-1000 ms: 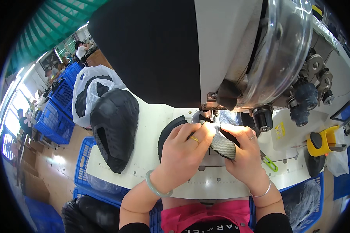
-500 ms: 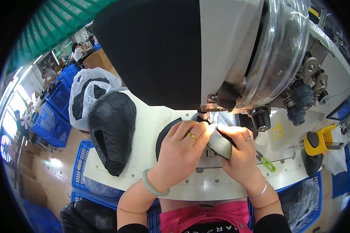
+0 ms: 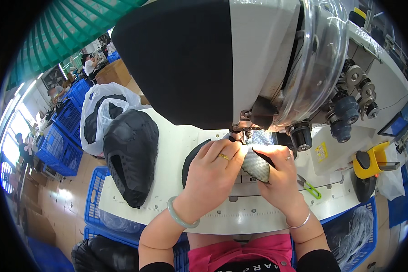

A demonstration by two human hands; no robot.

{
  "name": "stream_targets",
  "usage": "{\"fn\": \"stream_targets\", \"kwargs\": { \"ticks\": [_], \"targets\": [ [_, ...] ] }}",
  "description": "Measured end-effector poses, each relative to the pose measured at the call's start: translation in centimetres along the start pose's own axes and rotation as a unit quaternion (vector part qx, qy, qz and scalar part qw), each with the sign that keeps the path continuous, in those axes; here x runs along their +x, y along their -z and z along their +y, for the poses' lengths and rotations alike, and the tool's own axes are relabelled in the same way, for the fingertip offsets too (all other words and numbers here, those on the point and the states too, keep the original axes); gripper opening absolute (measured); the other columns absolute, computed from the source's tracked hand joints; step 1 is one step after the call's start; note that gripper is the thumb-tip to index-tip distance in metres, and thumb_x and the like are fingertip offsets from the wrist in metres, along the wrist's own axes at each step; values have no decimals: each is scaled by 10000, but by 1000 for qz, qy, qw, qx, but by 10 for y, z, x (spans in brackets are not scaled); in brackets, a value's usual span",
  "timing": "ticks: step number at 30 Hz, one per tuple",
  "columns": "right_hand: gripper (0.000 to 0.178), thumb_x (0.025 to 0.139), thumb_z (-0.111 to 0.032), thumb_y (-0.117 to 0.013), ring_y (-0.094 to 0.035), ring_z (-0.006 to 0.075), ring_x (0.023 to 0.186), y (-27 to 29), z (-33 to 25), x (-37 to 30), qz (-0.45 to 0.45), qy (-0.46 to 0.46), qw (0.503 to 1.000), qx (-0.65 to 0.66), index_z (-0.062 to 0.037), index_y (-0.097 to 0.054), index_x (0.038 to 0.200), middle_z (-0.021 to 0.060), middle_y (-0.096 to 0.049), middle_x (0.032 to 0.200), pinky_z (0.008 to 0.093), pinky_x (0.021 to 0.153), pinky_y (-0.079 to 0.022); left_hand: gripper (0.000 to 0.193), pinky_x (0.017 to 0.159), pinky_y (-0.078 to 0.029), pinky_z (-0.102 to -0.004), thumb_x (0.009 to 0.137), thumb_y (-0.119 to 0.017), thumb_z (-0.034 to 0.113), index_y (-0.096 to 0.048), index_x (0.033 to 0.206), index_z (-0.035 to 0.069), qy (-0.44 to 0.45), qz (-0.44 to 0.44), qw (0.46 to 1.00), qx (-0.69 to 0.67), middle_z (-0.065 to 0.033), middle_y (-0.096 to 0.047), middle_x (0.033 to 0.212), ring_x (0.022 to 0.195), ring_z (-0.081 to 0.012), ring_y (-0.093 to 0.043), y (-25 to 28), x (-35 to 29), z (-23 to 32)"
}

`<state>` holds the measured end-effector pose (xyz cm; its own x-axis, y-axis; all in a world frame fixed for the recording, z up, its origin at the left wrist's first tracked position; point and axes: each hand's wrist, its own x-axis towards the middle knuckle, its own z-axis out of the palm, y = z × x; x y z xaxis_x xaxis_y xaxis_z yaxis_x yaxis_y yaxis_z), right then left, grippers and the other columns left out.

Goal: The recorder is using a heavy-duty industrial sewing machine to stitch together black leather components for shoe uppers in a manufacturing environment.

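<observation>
A sewing machine (image 3: 263, 59) stands over the white table, its lamp lighting the needle area. Under its presser foot lies a shoe upper (image 3: 256, 167), black outside with a light grey mesh side turned up between my hands. My left hand (image 3: 213, 167) has fingers bent and pressed onto the piece, left of the needle. On the other side my right hand (image 3: 279, 174) pinches the grey edge between thumb and fingers. The black part of the piece shows beyond my left hand. My fingertips partly hide the spot beneath the foot.
Black shoe uppers (image 3: 130, 156) lie stacked on the table's left, beside a white plastic bag (image 3: 93, 118). Green-handled thread snips (image 3: 312, 190) rest right of my right hand. A yellow holder (image 3: 371, 161) stands farther right. Blue crates (image 3: 95, 195) sit below the table edge.
Both hands stay at the needle with the shoe upper. The right hand and the grey edge have shifted very slightly; the view has tilted a little.
</observation>
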<state>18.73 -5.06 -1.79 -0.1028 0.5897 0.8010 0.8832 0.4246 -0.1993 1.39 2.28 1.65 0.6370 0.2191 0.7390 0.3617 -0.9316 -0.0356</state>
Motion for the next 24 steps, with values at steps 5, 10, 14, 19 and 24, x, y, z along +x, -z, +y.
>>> {"fn": "stream_targets", "kwargs": {
  "ticks": [5, 10, 14, 19, 24],
  "targets": [
    [294, 652, -62, -729, -565, 229, 867, -2, -3, 3, -1, -24, 1000, 3, -94, -718, 945, 11, -621, 973, 400, 796, -363, 323, 813, -534, -382, 693, -712, -3, -713, 1013, 41, 60, 30, 995, -69, -74, -654, 946, 906, -282, -628, -6, 3, 1],
    [235, 718, -162, -767, -507, 212, 774, -2, -3, 14, 7, -25, 1000, 7, -106, -731, 944, -9, -520, 798, 381, 705, -310, 115, 756, -477, -352, 851, -684, 50, -726, 953, 20, 255, 28, 937, -236, -80, -639, 833, 832, -274, -567, -12, 9, -9],
    [287, 677, -111, -787, -463, 224, 762, 4, -4, 15, -38, -24, 999, -3, -82, -759, 961, -10, -550, 806, 359, 715, -321, 119, 767, -478, -349, 844, -687, 43, -726, 954, 16, 244, 79, 943, -210, -84, -643, 865, 869, -274, -565, -19, 9, 2],
    [267, 651, -73, -779, -507, 226, 777, 12, 1, 9, -66, -1, 998, -10, -85, -741, 915, -16, -593, 834, 366, 728, -364, 264, 770, -519, -375, 696, -717, -7, -735, 956, 37, 85, 64, 988, -108, -61, -659, 892, 900, -282, -601, -13, -5, -5],
    [309, 576, -60, -737, -590, 210, 877, 5, 8, -2, -27, 16, 1000, -5, -119, -711, 879, -30, -652, 1006, 390, 851, -426, 298, 757, -534, -365, 657, -705, 0, -733, 952, 35, 2, 37, 998, -56, -44, -668, 930, 903, -262, -614, -10, -8, -12]
  ]
}}
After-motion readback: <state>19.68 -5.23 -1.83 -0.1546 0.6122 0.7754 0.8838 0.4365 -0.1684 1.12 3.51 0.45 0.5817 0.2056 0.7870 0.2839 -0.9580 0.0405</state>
